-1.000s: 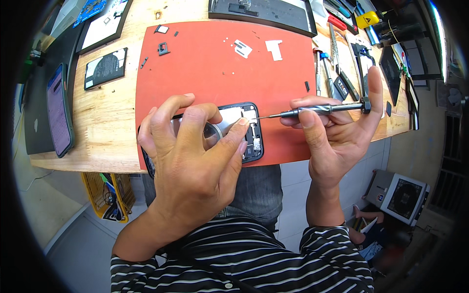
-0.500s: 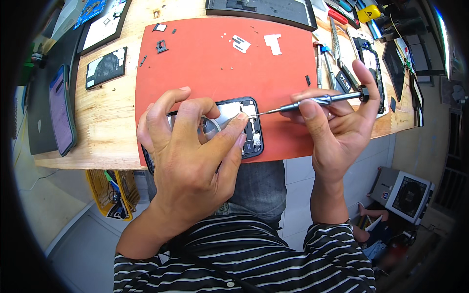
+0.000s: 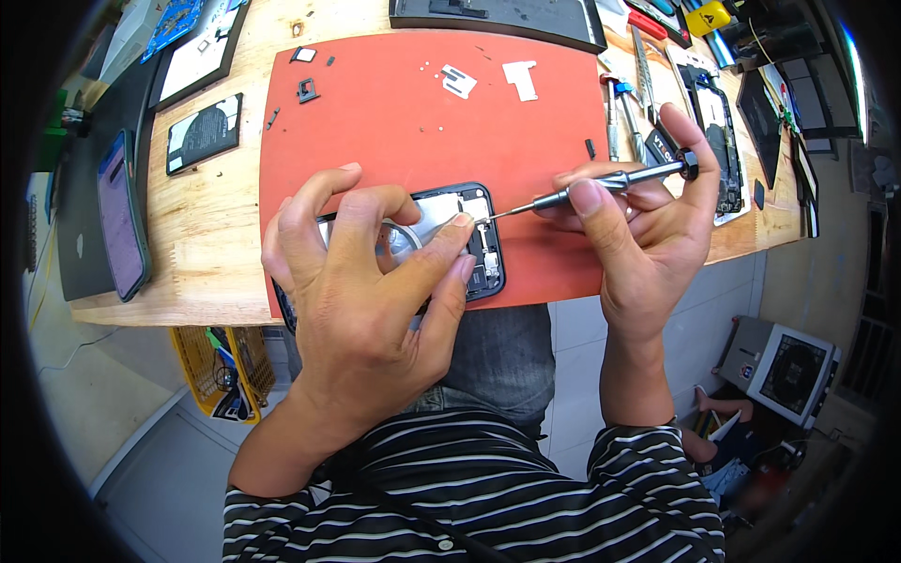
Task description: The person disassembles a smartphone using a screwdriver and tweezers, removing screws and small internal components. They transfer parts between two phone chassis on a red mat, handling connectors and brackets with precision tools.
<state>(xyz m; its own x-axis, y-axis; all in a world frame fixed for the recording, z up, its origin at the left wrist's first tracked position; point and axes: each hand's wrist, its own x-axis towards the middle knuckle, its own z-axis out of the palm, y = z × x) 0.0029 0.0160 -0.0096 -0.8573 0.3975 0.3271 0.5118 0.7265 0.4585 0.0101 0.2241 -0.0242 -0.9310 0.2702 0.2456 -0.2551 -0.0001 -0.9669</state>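
Observation:
An opened smartphone (image 3: pixel 493 255) lies on the red-orange mat near its front edge, its inner parts exposed at the right end. Over its left part arches my left hand (image 3: pixel 361 291), which steadies the phone, thumb and a fingertip pressed near the exposed parts. A clear curved piece (image 3: pixel 402 242) shows under its fingers; I cannot make out what it is. In my right hand (image 3: pixel 648 220) is a slim metal precision screwdriver (image 3: pixel 615 180), held nearly level between thumb and fingers. Its thin tip reaches the phone's inside beside my left fingertip.
The mat (image 3: pixel 375 141) carries small loose parts, including white plates (image 3: pixel 521 81) and a black frame (image 3: pixel 307 90). A black battery (image 3: pixel 205 133) and another phone (image 3: pixel 122 216) lie left. More screwdrivers (image 3: pixel 627 117) and an opened phone (image 3: pixel 718 141) lie right. A yellow basket (image 3: pixel 216 371) stands below.
The whole view has shifted slightly. My right hand and the screwdriver sit a touch further left and a little differently tilted; my left hand keeps its place on the phone.

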